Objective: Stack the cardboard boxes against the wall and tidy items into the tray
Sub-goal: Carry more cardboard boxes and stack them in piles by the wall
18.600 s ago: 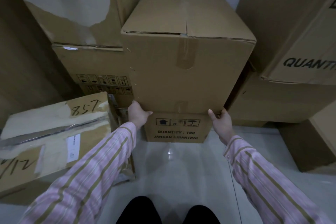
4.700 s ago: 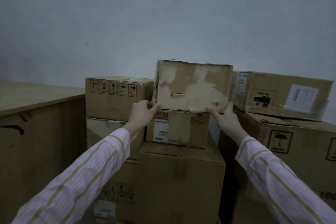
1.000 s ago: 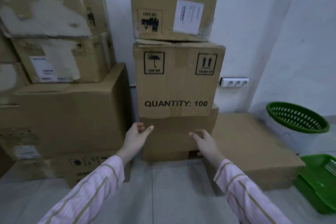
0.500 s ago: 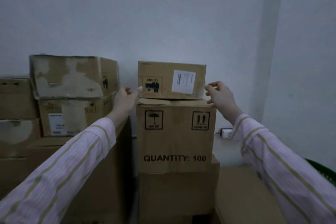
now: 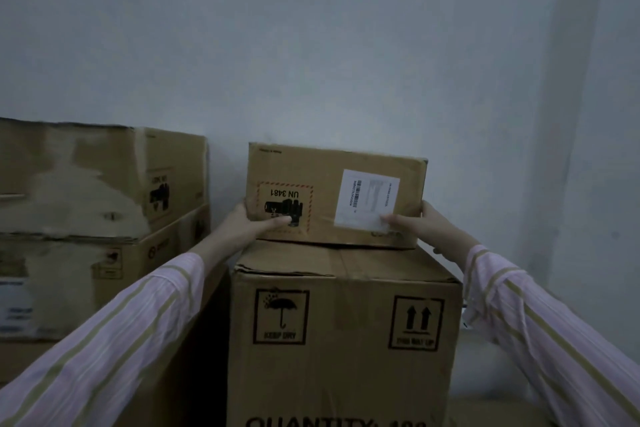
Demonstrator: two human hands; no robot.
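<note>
A small cardboard box (image 5: pixel 325 180) with an upside-down "UN 3481" mark and a white label sits on top of a tall box (image 5: pixel 343 333) printed with umbrella and arrow symbols. My left hand (image 5: pixel 247 225) grips the small box at its lower left corner, thumb across the front face. My right hand (image 5: pixel 420 224) grips its lower right corner, thumb on the white label. The small box looks slightly tilted, its front edge just above the tall box's lid. No tray is in sight.
A stack of worn cardboard boxes (image 5: pixel 86 191) stands to the left, close to the tall box. A pale wall (image 5: pixel 311 45) runs behind everything, with a corner column (image 5: pixel 554 114) at the right.
Both hands have closed in from the small box's upper sides to its lower corners and now hold it. My view has come closer to the stack.
</note>
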